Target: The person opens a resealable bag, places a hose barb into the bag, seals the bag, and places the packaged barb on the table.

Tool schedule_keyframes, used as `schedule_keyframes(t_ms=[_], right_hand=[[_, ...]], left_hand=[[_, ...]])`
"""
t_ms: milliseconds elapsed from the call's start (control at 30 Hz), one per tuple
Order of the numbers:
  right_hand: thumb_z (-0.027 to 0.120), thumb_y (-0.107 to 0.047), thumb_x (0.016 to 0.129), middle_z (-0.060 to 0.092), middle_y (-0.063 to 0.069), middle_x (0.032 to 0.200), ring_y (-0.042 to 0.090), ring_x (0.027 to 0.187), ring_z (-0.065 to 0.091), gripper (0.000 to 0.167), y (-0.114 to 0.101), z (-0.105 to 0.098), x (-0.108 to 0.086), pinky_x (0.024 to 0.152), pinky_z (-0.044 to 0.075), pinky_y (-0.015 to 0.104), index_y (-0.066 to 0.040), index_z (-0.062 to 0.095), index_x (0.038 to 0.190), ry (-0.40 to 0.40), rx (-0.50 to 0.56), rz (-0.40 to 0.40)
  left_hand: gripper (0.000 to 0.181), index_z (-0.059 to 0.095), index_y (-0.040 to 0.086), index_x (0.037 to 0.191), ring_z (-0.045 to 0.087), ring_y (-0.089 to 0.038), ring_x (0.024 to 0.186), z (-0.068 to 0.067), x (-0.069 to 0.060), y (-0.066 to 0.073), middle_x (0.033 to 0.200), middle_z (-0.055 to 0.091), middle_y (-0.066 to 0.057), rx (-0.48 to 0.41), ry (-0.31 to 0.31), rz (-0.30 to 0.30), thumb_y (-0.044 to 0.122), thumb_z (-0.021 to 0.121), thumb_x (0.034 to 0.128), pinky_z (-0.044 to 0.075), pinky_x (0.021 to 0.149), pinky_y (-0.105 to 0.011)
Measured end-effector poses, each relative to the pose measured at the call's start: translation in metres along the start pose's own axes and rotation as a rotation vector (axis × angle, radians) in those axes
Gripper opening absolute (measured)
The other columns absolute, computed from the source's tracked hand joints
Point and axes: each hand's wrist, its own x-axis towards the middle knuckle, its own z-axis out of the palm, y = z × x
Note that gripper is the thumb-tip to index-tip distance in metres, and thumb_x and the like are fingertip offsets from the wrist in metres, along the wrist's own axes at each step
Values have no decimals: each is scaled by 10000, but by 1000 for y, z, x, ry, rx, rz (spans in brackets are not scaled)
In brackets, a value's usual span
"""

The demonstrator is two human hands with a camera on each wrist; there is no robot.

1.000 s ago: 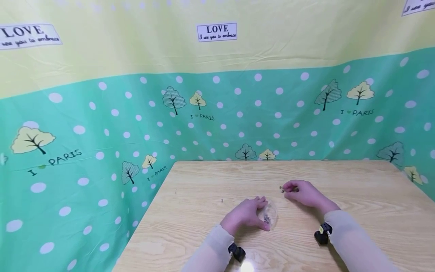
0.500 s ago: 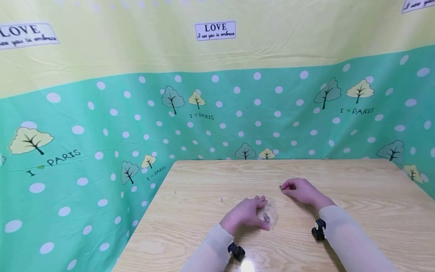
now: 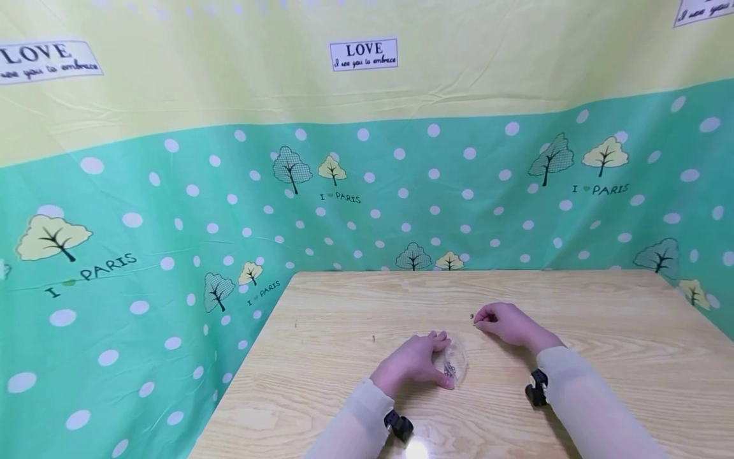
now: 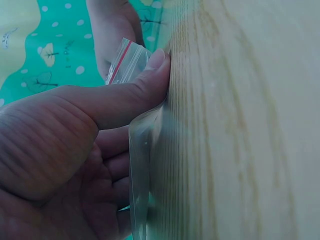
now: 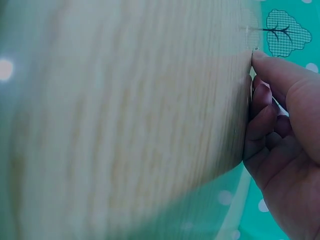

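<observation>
My left hand (image 3: pixel 414 361) holds a clear zip bag (image 3: pixel 459 362) down on the table, its thumb pressing the near side. Several small dark pieces (image 3: pixel 450 370) lie inside it; their kind is too small to tell. In the left wrist view, the bag's red-striped zip edge (image 4: pixel 120 62) sticks up past the thumb. To the right, my right hand (image 3: pixel 507 324) rests low on the table with thumb and forefinger pinching a tiny dark piece (image 3: pixel 475 325). Another tiny dark piece (image 3: pixel 472 316) lies just beyond those fingertips. Fingers and thumb partly hide the pinched piece.
A wooden table (image 3: pixel 344 299) fills the lower view, its far edge against a green dotted curtain (image 3: pixel 338 223). Left of the bag lies a small dark piece (image 3: pixel 373 338). Farther left is a faint tiny mark or piece (image 3: pixel 295 324).
My right hand has shifted slightly left, its fingertips closing on the nearer of two tiny dark pieces. The left hand and the bag have stayed in place.
</observation>
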Motion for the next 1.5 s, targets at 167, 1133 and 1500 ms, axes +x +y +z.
schedule_keyframes(t_ms=[167,1133,1500], right_hand=[[701,-156,1041,676,-13,954,167,903,601,79,-1,0,-1,863,523,423,-107,758,1068,-6,1,0],[699,-182,1050,717,-7,1011,221,1004,653,91,1,0,-4,985,532,549,-110,754,1051,21,15,-4],[695,-214,1052,727,17,1037,265,1038,675,143,5,0,-9,1003,529,576,-90,758,1086,38,51,-9]], left_hand=[[932,554,175,1573,344,-184,1573,1,-1,0,1680,408,120,1,-2,-1,407,966,770,296,1289,-430],[941,552,161,1572,333,-176,1578,0,1,-1,1677,416,101,-17,7,13,397,973,764,276,1296,-411],[943,549,167,1573,327,-172,1580,0,0,1,1679,410,106,-18,6,5,396,971,761,256,1303,-426]])
